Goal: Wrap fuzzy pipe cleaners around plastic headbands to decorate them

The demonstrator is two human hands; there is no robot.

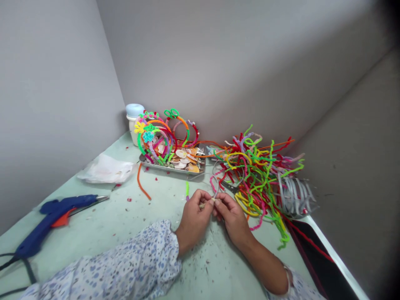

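Grey and slim, a curved band [216, 190] rises above the pale table [121, 225], its lower end pinched by both the left hand [194, 214] and the right hand [233, 216]. Fuzzy stems [261, 166] heap beside the right hand; a metal tray [168, 168] stands beyond, a glue gun [46, 225] well to the left.

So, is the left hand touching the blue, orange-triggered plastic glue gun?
Apart: the head view plainly shows pale green tabletop between the left hand and the blue glue gun.
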